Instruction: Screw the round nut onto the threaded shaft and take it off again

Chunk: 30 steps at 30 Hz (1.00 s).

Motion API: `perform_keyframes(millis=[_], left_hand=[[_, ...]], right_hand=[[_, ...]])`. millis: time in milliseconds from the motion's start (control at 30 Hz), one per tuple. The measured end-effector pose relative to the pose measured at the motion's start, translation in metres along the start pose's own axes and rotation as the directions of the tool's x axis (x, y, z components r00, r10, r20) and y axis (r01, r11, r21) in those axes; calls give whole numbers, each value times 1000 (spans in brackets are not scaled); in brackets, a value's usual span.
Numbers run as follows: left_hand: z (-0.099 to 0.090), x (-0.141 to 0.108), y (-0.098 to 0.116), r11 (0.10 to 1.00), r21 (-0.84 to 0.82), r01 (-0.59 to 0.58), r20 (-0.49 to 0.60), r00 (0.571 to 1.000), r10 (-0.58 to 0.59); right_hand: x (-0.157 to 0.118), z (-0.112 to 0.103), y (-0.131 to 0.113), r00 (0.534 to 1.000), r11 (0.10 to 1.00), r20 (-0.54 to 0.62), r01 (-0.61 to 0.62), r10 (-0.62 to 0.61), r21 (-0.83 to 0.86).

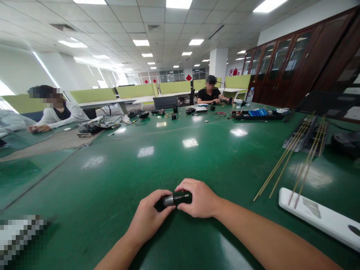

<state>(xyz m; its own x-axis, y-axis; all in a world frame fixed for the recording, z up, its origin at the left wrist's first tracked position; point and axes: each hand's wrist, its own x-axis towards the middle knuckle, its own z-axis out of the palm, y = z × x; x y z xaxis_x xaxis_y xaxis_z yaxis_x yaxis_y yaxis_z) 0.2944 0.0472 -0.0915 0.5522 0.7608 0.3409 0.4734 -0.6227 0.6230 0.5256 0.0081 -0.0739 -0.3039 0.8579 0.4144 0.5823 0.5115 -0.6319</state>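
Observation:
A short black cylinder with a silver band (pixel 180 197) lies crosswise between my hands, low over the green tabletop; its exact kind is not clear. My left hand (pixel 149 213) grips the end beside the silver band between thumb and fingers. Around the other, black end, my right hand (pixel 199 198) is closed, thumb below and fingers above. Both ends of the cylinder are partly hidden by my fingers.
Thin wooden sticks (pixel 284 159) lie at the right near a long white plastic piece (pixel 317 217). A black tray (pixel 255 116) and a water bottle (pixel 249 95) stand at the back right. Two people sit across the table (pixel 157 168), with tangled cables and parts (pixel 97 125) at the left.

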Motion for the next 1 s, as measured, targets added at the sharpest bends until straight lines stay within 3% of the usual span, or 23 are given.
perform_keyframes(millis=[267, 1000], left_hand=[[0, 0, 10, 999, -29, -37, 12, 999, 37], [0, -2, 7, 998, -21, -55, -65, 996, 53]], right_hand=[[0, 4, 2, 999, 998, 42, 34, -32, -50], [1, 2, 1, 998, 998, 44, 39, -37, -43]])
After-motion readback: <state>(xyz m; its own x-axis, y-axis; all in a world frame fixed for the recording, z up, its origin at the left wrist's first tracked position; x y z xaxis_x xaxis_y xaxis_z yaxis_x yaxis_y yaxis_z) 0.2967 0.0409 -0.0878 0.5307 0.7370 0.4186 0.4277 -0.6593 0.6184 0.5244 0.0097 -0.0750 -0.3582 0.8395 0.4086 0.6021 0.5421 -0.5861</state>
